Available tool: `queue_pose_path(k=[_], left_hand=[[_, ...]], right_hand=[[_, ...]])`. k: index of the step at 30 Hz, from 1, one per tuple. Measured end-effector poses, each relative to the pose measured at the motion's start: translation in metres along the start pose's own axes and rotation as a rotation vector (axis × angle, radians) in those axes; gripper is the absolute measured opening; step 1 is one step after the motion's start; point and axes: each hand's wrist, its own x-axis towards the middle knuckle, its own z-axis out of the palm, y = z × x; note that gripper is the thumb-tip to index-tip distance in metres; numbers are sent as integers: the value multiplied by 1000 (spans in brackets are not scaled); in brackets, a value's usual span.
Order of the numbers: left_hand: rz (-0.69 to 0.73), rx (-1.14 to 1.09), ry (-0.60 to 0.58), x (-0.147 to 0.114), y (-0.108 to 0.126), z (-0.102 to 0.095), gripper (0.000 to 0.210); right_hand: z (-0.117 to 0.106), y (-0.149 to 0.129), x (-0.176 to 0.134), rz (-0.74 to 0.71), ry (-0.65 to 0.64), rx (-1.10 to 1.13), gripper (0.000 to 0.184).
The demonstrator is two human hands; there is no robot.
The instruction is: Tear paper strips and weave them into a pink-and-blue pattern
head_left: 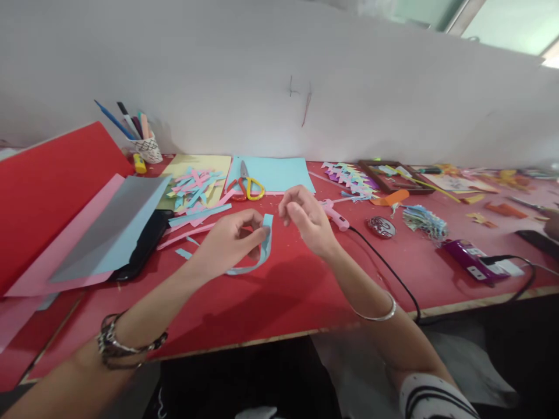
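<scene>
Pinching a thin light-blue paper strip (264,254), the person's L hand (236,237) has thumb & index pressed together on it, approx. at the strip's upper end; that end pokes up just past the fingertips, & the rest curves down & back L in a loose loop above the glossy red tabletop (297,308). Other L fingers are bent in behind, partly hidden.

R hand (307,220) hangs just to the R of the strip, apart from it. Its fingers are loosely curled w/ thumb close to them, so a narrow gap at most; can't tell if the tips meet.

Nearby: pink plastic glue gun w/ black cord (336,216) just beyond the R hand; scissors w/ red & yellow handles (250,187), partly on light-blue paper sheets (279,170); mixed pastel paper strips (198,186) piled to the L.
</scene>
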Motion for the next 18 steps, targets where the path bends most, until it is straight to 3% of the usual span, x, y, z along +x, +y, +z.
queue_pose_path(k=[3, 8, 15, 18], left_hand=[[57, -79, 92, -1, 18, -3, 12], [165, -168, 212, -11, 46, -11, 9], [220, -309, 225, -28, 69, -13, 13], [337, -318, 244, -44, 73, -16, 12]], right_hand=[[4, -30, 4, -102, -32, -201, 16], [7, -68, 5, -280, -30, -433, 13], [4, -103, 0, -397, 16, -692, 15], [-5, -116, 1, -424, 78, -749, 16]])
